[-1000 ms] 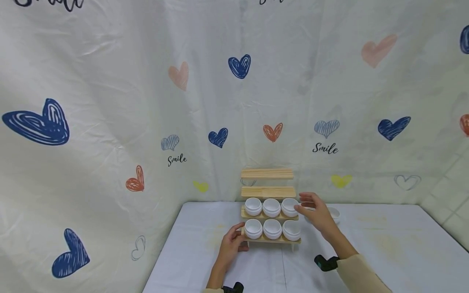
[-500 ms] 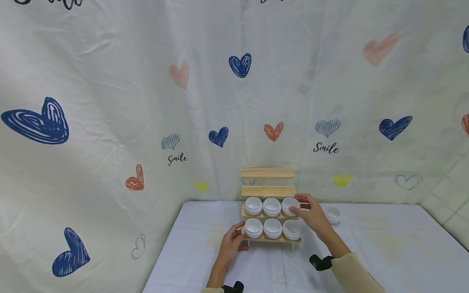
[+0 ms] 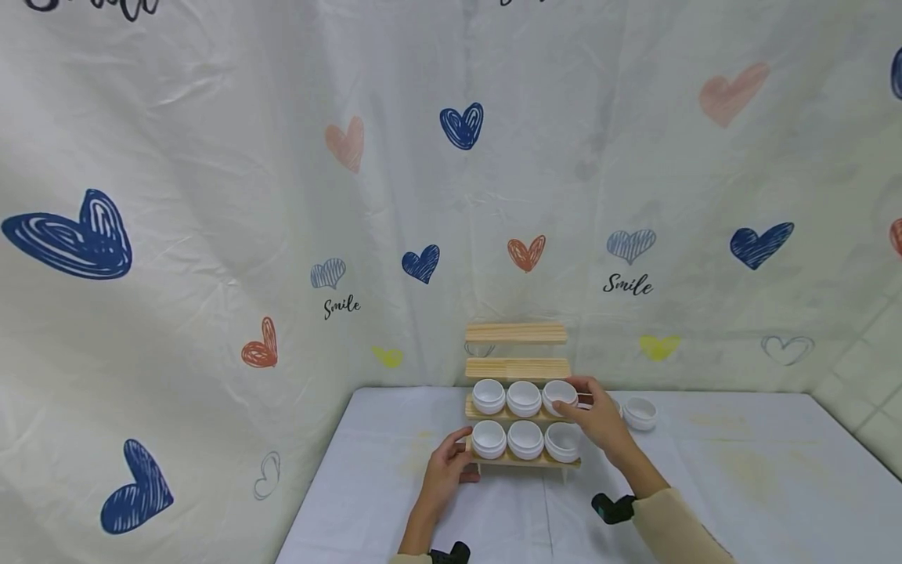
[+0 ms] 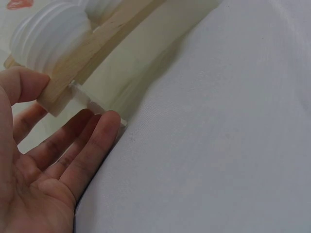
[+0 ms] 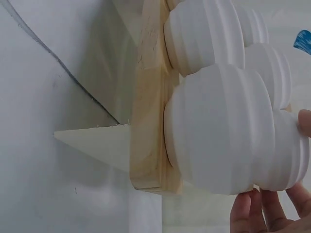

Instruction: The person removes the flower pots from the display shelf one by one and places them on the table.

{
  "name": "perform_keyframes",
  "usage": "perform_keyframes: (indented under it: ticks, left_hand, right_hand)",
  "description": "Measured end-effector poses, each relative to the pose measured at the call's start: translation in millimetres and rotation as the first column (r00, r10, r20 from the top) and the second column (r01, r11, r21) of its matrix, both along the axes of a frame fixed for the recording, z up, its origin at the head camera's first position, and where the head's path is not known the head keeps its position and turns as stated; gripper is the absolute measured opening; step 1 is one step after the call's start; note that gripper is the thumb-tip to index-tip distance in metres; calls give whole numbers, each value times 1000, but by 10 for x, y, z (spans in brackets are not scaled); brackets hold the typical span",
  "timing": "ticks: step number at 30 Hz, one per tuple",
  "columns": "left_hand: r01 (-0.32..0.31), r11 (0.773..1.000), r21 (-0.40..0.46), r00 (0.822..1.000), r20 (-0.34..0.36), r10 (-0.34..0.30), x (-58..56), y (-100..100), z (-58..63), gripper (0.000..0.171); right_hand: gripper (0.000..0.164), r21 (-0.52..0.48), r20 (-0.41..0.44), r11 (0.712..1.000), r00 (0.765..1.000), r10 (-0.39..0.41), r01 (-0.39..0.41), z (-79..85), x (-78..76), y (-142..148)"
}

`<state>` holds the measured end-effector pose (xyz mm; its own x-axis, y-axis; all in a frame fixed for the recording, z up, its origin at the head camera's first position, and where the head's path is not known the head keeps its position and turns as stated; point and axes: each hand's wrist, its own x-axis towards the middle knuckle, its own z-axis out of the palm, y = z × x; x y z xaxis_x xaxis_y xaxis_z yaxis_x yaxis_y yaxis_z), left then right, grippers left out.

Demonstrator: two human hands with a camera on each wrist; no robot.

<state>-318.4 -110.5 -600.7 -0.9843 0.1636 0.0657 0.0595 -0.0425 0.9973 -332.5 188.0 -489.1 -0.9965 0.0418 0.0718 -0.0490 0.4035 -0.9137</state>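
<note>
A stepped wooden rack [image 3: 517, 369] stands mid-table in the head view, its two upper planks bare. White ridged bowls fill the two lower planks, 3 on each. My left hand [image 3: 442, 468] grips the left end of the bottom plank; in the left wrist view the thumb lies against the plank end [image 4: 60, 92] and other fingers reach beneath, beside a pale leg. My right hand [image 3: 599, 419] holds the right-hand bowl [image 3: 559, 396] of the second plank, thumb in front and fingers beyond. In the right wrist view a nearer bowl [image 5: 218, 131] partly hides this held bowl [image 5: 286, 155].
Right of the rack, a white bowl [image 3: 640, 413] sits on the white-covered table [image 3: 705, 486], with another partly hidden behind my right hand. A curtain printed with hearts [image 3: 461, 126] hangs directly behind the rack.
My right hand has moved left and closed around the right-hand bowl of the second plank, uncovering more of the bowls on the table. My left hand has stayed at the plank end.
</note>
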Motion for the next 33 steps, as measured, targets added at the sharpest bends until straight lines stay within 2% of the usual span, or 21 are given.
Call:
perform_keyframes:
  ticks: [11, 33]
  left_hand:
    - [6, 1000, 5, 1000, -22, -6, 9, 4, 41, 47]
    - [1, 1000, 3, 999, -33, 0, 38, 19, 38, 48]
  right_hand:
    - [73, -11, -15, 1000, 1000, -23, 23, -93, -55, -2]
    - [68, -37, -46, 999, 999, -18, 16, -152, 24, 15]
